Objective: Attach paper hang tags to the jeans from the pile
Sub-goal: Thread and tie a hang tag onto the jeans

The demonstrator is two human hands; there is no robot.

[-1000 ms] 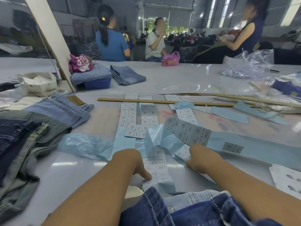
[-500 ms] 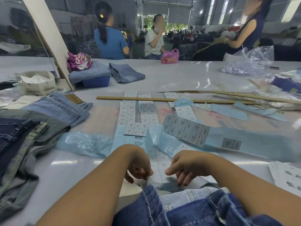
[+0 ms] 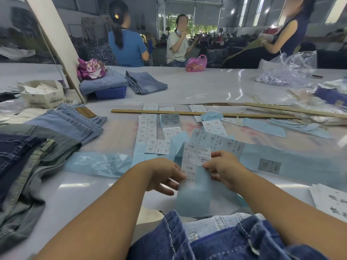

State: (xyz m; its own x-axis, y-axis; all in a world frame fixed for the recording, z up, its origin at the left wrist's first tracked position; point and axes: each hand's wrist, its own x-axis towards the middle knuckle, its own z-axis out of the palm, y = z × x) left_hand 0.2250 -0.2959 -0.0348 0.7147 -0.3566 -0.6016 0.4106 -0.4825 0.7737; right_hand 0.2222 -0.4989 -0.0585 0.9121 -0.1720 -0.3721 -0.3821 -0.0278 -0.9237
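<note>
A strip of white printed size labels on pale blue backing paper (image 3: 195, 166) was held up between both hands, above the dark blue jeans (image 3: 225, 241) at the near edge. Left hand (image 3: 165, 175) pinched its left edge; right hand (image 3: 223, 169) pinched the right edge, fingers curled. Labels read "1103#", smaller print illegible. No tag seen on any jeans, so the task looked early: a label was apparently being picked. Beyond the hands, more label sheets (image 3: 150, 132) lay on the pale surface (image 3: 206, 87), then a long wooden ruler (image 3: 187, 113). Left of the hands sat the pile of folded jeans (image 3: 47, 139).
</note>
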